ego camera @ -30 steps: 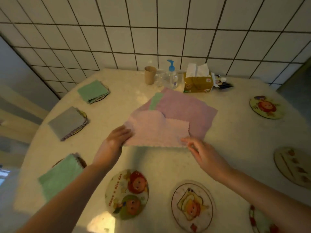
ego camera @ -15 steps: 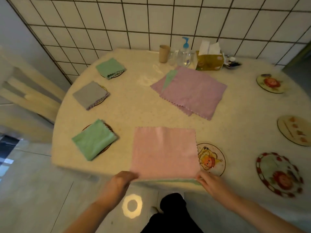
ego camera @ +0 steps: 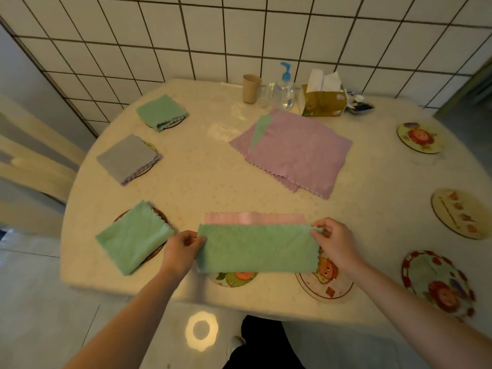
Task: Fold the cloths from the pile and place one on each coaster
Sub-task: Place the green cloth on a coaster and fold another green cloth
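Observation:
A cloth [ego camera: 255, 249], pink on one side and green on the other, lies folded in half at the table's near edge, green side up with a pink strip showing behind. My left hand [ego camera: 179, 251] pinches its left corner and my right hand [ego camera: 332, 242] pinches its right corner. It covers parts of two picture coasters [ego camera: 234, 278] [ego camera: 326, 283]. The pile of purple cloths [ego camera: 295, 151] lies flat further back. Three folded cloths, green [ego camera: 161, 111], grey [ego camera: 127, 158] and green [ego camera: 131, 237], rest on coasters along the left side.
Bare coasters lie at the right: one far [ego camera: 419, 137], one middle [ego camera: 460, 213], one near [ego camera: 438, 282]. A cup [ego camera: 250, 88], pump bottle [ego camera: 284, 89] and tissue box [ego camera: 323, 101] stand by the tiled wall. A chair [ego camera: 29, 161] is at left.
The pink cloth was pulled off the pile to the near edge, laid flat, then its near half was folded over away from me, showing the green side.

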Demonstrator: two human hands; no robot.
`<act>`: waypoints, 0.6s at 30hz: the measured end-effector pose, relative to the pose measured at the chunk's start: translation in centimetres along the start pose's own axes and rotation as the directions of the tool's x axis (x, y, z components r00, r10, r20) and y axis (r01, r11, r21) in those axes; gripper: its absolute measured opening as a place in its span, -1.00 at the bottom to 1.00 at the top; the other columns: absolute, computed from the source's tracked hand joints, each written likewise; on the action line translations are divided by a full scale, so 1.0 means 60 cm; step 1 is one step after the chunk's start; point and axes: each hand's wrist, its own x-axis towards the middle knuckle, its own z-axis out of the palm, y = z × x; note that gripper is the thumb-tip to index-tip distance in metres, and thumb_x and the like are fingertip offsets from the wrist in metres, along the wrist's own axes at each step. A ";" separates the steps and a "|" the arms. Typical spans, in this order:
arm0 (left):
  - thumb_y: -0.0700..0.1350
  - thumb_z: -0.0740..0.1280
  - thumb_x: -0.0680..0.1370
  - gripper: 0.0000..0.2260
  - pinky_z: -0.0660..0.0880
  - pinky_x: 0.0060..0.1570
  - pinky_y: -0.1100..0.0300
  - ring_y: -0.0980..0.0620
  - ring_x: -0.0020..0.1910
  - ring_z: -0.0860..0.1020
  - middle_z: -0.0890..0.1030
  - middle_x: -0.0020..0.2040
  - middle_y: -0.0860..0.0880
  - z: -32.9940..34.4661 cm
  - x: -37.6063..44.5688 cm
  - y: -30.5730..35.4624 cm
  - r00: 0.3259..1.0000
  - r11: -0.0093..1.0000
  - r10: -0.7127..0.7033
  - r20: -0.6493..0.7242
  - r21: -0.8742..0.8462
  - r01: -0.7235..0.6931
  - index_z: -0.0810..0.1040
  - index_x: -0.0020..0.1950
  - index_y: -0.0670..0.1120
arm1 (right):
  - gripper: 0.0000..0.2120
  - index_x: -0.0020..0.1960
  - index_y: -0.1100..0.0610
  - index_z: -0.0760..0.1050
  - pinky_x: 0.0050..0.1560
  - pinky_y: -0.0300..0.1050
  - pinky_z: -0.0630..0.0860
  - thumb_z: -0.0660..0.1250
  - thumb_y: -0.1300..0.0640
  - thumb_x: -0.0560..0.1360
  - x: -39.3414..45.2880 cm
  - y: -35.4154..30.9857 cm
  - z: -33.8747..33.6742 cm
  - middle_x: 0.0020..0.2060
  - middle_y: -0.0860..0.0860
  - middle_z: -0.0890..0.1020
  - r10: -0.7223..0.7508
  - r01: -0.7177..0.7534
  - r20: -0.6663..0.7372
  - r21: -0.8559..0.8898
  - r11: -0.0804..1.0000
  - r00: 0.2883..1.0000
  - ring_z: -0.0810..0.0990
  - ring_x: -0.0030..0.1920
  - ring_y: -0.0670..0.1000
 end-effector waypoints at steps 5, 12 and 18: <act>-0.07 0.36 0.54 -0.84 0.54 -0.06 -0.07 -0.06 -0.18 0.54 0.61 -0.20 -0.10 0.027 0.057 0.022 0.995 0.994 -0.100 -0.020 0.035 0.101 0.58 -0.18 -0.13 | -0.86 0.00 0.17 0.59 -0.11 -0.23 0.42 0.42 0.19 0.45 0.081 0.014 0.026 -0.13 -0.01 0.62 0.073 -0.071 0.055 -0.037 0.997 0.996 0.56 -0.11 -0.04; -0.02 0.35 0.54 -0.88 0.58 -0.11 -0.07 -0.10 -0.18 0.57 0.61 -0.21 -0.05 0.042 0.106 0.021 0.986 0.972 -0.153 -0.059 0.171 0.161 0.59 -0.13 -0.04 | -0.91 -0.10 0.10 0.55 -0.01 0.03 0.60 0.44 0.18 0.43 0.135 0.044 0.047 -0.14 0.04 0.65 0.149 -0.146 0.144 -0.036 0.989 0.978 0.62 -0.09 0.00; 0.00 0.31 0.56 -0.88 0.45 -0.22 0.11 0.01 -0.18 0.53 0.60 -0.15 0.01 0.056 0.102 0.027 0.982 0.956 -0.134 -0.131 0.243 0.163 0.57 -0.02 -0.02 | -0.92 -0.14 0.08 0.53 -0.25 -0.25 0.48 0.43 0.15 0.45 0.159 0.047 0.053 -0.26 -0.04 0.61 0.119 -0.093 0.185 -0.146 0.985 0.976 0.59 -0.23 -0.08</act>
